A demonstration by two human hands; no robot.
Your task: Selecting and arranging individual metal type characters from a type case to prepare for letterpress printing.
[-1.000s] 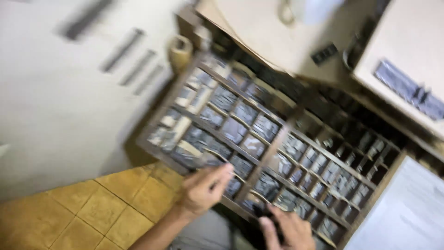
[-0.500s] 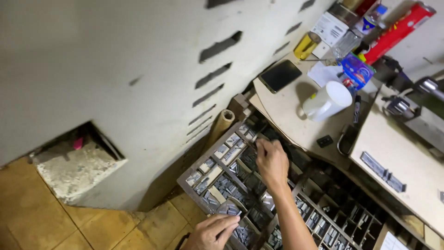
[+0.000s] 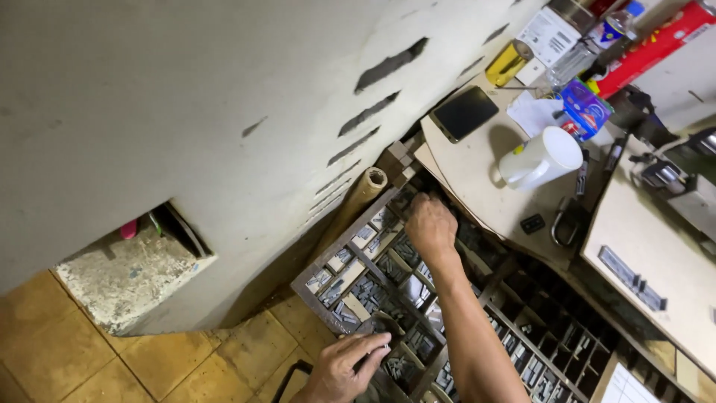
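bare forearms, seemingly no sleeves, rings

Dim warm light, sharp, tilted view

The right hand is curling its fingers down into a far compartment of the wooden type case, hiding whatever they are touching. The left hand is covering a dark object at the near rail, its wrist running off the bottom edge. The small metal pieces are appearing too small to tell apart. The case's lower right part is being cut off by the frame.
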